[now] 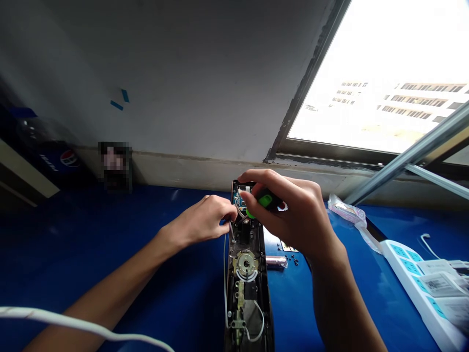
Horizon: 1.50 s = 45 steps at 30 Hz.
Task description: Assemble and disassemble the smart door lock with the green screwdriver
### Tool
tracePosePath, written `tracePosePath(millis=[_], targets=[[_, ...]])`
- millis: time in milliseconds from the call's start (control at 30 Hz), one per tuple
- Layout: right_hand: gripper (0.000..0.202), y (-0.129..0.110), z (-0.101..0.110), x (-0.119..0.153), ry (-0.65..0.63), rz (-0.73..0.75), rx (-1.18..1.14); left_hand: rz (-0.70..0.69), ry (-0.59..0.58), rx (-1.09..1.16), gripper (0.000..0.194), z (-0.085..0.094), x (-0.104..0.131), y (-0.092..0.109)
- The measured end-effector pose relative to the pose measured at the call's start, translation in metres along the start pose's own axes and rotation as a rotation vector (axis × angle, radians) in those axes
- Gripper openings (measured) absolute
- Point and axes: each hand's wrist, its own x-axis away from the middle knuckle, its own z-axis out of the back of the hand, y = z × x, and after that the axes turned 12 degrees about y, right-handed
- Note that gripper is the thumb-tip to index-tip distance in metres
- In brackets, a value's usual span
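An opened black door lock housing (246,293) stretches lengthwise in front of me, its inner parts exposed. At its far end is a blue circuit board (238,199), partly covered by my hands. My right hand (293,210) is closed around a black and green screwdriver (266,199), whose shaft points down-left into the housing. My left hand (205,217) is pinched at the housing's left edge; a thin metal piece shows below its fingertips, but what it grips is unclear. A round metal part (246,264) sits mid-housing. A thin white wire (224,278) runs along the left side.
Right of the housing lie small black screws (293,259) and a wrapped cylinder (276,263). A white power strip (406,274) with plugged-in adapters stands farther right, near a plastic packet (346,210). A white cable (91,326) crosses the lower left; a Pepsi bottle (51,151) stands back left.
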Motion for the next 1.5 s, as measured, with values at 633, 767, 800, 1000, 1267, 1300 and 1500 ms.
tracePosePath(millis=[633, 767, 800, 1000, 1267, 1300, 1500], targets=[[0.011, 0.008, 0.005, 0.003, 0.011, -0.007, 0.096, -0.031, 0.039, -0.001, 0.017, -0.005, 0.000, -0.003], [0.038, 0.002, 0.003, 0.003, -0.025, -0.050, -0.012, -0.021, 0.018, 0.008, 0.016, -0.004, 0.000, -0.002], [0.045, 0.001, 0.003, 0.002, -0.044, -0.059, -0.037, -0.013, 0.014, 0.012, 0.015, -0.003, 0.000, -0.002], [0.035, 0.000, 0.004, 0.001, -0.046, -0.057, -0.026, -0.008, 0.027, -0.009, 0.013, -0.003, 0.000, -0.001], [0.033, 0.003, 0.007, 0.002, -0.042, -0.055, -0.087, -0.019, 0.015, -0.004, 0.015, 0.001, -0.001, 0.002], [0.040, 0.003, 0.007, 0.002, -0.059, -0.055, -0.096, -0.024, 0.020, -0.012, 0.015, 0.001, -0.001, 0.003], [0.023, 0.008, 0.003, 0.003, 0.016, -0.051, 0.053, -0.034, 0.033, -0.019, 0.016, -0.003, 0.000, -0.001]])
